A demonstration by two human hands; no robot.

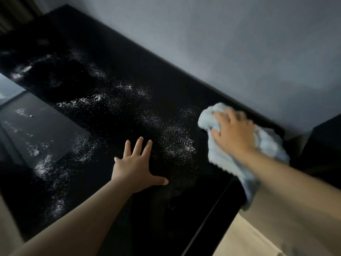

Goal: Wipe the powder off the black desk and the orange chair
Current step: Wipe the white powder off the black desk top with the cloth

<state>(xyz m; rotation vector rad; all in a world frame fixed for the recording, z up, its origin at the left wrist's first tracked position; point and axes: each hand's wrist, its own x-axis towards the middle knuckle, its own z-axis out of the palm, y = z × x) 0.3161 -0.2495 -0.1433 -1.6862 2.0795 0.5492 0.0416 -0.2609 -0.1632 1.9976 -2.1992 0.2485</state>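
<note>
Black and glossy, the desk (118,52) fills most of the view, and we note that its near right corner looks largely free of powder already. Nearest us, our left hand (137,168) lies flat on the top with fingers spread and straight, holding nothing; we judge it serves as a brace. Just right of it and a little farther in, our right hand (233,133) presses a pale blue cloth (271,146), fingers curled into its bunched front fold while a loose tail hangs past the desk's right edge. Cloth appears soft, light and limp: we judge it best gripped in a wad under the palm, as now, so the pile drags flat and the tail does not flick grains off. Between the hands and beyond lies the white powder (177,139), fine and dry by its look, in scattered drifts running to the far left end (22,71); likely to smear or scatter if swept fast. More powder shows on the lower dark surface (42,163) at left. Orange chair: not in view. Behind the desk, a grey wall (221,43).
</note>
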